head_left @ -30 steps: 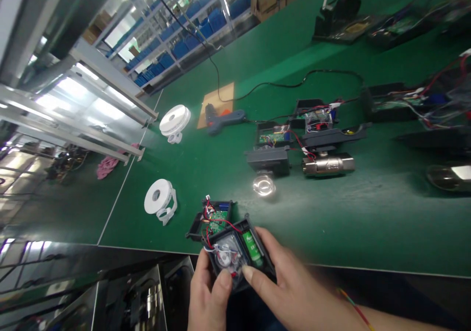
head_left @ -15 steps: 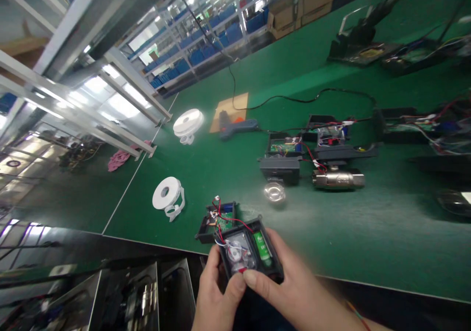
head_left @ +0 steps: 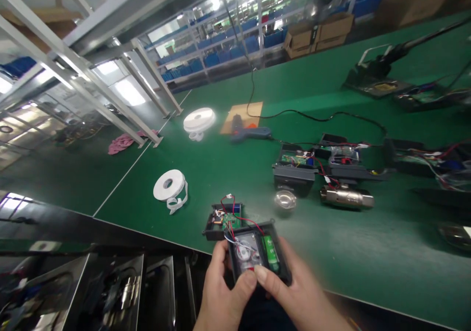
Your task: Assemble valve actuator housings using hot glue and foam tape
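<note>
Between my two hands I hold a dark plastic housing (head_left: 263, 230) at the bench's front edge, its open side facing up. Inside it are a clear-covered module (head_left: 246, 252) with wires and a green battery (head_left: 271, 253). My left hand (head_left: 226, 287) grips the left side, thumb on the lower rim. From the right, my right hand (head_left: 294, 284) wraps round the other side, its thumb beside the left one. Red wires run from the housing to a second dark housing with a green circuit board (head_left: 231, 220), lying on the bench just behind. The undersides of my fingers are hidden.
On the green bench (head_left: 221, 169) lie two white tape rolls (head_left: 169, 185) and a glue gun (head_left: 252, 133) on a cardboard piece (head_left: 235, 111). Opened housings (head_left: 294, 174), a metal valve (head_left: 346, 196) and wired assemblies stand to the right. Metal bins (head_left: 110, 292) sit below at left.
The view has shifted, so the bench items appear moved within the picture. Both hands keep the same hold on the housing, which sits slightly further right in view.
</note>
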The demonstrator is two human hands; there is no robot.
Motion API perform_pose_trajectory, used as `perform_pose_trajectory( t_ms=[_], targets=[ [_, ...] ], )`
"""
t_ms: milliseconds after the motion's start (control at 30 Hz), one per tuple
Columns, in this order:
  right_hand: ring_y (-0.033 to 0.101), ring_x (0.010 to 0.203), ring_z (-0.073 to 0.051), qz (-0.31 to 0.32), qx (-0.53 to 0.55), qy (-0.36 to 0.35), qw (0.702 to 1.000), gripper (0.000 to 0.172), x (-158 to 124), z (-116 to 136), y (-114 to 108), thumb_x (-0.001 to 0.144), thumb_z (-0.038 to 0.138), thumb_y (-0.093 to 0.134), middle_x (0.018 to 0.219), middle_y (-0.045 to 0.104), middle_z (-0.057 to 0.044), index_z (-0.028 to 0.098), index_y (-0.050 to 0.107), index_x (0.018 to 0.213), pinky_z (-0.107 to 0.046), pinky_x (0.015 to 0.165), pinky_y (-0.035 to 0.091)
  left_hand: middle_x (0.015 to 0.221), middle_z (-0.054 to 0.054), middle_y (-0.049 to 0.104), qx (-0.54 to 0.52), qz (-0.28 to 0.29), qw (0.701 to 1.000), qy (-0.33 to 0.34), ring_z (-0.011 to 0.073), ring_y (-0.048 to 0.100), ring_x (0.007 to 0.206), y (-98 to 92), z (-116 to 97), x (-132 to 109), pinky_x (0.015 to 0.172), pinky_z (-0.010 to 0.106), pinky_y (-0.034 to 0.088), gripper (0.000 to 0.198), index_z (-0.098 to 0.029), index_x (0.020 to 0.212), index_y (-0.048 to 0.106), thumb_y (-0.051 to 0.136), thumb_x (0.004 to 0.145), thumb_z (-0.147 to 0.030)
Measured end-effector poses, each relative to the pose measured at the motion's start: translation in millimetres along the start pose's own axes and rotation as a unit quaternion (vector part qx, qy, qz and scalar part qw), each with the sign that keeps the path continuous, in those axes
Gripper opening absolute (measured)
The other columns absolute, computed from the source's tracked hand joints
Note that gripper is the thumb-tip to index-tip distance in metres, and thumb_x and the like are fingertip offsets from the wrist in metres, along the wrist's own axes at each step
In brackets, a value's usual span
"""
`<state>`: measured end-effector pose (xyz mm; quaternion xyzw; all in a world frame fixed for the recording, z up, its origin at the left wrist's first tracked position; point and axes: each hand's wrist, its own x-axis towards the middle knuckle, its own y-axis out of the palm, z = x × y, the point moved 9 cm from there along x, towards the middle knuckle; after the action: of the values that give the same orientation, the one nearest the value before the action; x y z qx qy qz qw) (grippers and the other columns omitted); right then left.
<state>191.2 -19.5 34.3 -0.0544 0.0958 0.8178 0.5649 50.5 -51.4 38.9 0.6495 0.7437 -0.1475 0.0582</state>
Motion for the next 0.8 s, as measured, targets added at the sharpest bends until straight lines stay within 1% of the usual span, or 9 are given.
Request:
perform_pose_trajectory(
  t_ms=[133,233,300,433,633,800],
  targets=[
    [0.067,0.106,-0.032,-0.005,-0.001,0.008,1.000,0.061,1.3,-4.8,0.1,0.087,0.062,0.063,0.119,0.070,-0.013,0.018,0.055,0.129,-0.045,0.094,0.054,0.111,0.007,0.069,-0.004,0.011,1.000,0.009,0.0251,0.063,0.101,-1.5,1.7,1.2,0.094,0.035,0.048,0.068,-0.020,0.123,0.059,0.071,0.077,-0.068],
    [0.069,0.094,-0.029,0.000,-0.023,0.017,1.000,0.061,2.0,-8.4,-0.4,0.089,0.064,0.062,0.115,0.070,-0.012,0.019,0.054,0.130,-0.045,0.088,0.056,0.116,0.007,0.067,-0.014,0.013,1.000,0.018,0.0237,0.063,0.100,-1.5,-0.4,1.7,0.094,0.034,0.048,0.067,-0.021,0.126,0.060,0.069,0.079,-0.066],
    [0.069,0.088,-0.028,-0.002,-0.033,0.019,0.999,0.061,1.9,-9.5,-2.1,0.090,0.064,0.062,0.113,0.071,-0.011,0.020,0.053,0.131,-0.043,0.084,0.056,0.113,0.008,0.068,-0.008,0.015,1.000,0.022,0.0243,0.063,0.098,-1.0,-1.0,2.5,0.092,0.035,0.048,0.064,-0.020,0.123,0.062,0.069,0.079,-0.066],
    [0.068,0.092,-0.028,0.003,-0.037,0.017,0.999,0.060,0.4,-9.0,-0.5,0.091,0.065,0.061,0.110,0.072,-0.010,0.020,0.054,0.130,-0.040,0.083,0.056,0.104,0.007,0.066,-0.006,0.019,0.999,0.029,0.0254,0.062,0.096,0.3,-0.3,4.4,0.087,0.034,0.048,0.060,-0.019,0.117,0.064,0.067,0.080,-0.066],
    [0.068,0.097,-0.029,-0.063,-0.008,0.022,0.998,0.059,-2.5,-7.6,-2.6,0.087,0.065,0.065,0.110,0.072,-0.009,0.020,0.058,0.125,-0.040,0.085,0.054,0.098,0.007,0.062,-0.009,0.007,0.999,0.038,0.0263,0.061,0.097,-0.6,-1.4,4.8,0.087,0.036,0.050,0.061,-0.019,0.117,0.065,0.065,0.080,-0.068],
    [0.068,0.099,-0.030,-0.076,-0.019,0.020,0.997,0.061,-4.0,-8.8,-2.3,0.086,0.066,0.064,0.111,0.072,-0.009,0.020,0.059,0.126,-0.038,0.078,0.055,0.100,0.007,0.064,-0.010,-0.012,0.999,0.049,0.0254,0.061,0.095,-2.3,-5.0,4.5,0.084,0.035,0.051,0.059,-0.019,0.113,0.067,0.066,0.079,-0.067]
  ],
)
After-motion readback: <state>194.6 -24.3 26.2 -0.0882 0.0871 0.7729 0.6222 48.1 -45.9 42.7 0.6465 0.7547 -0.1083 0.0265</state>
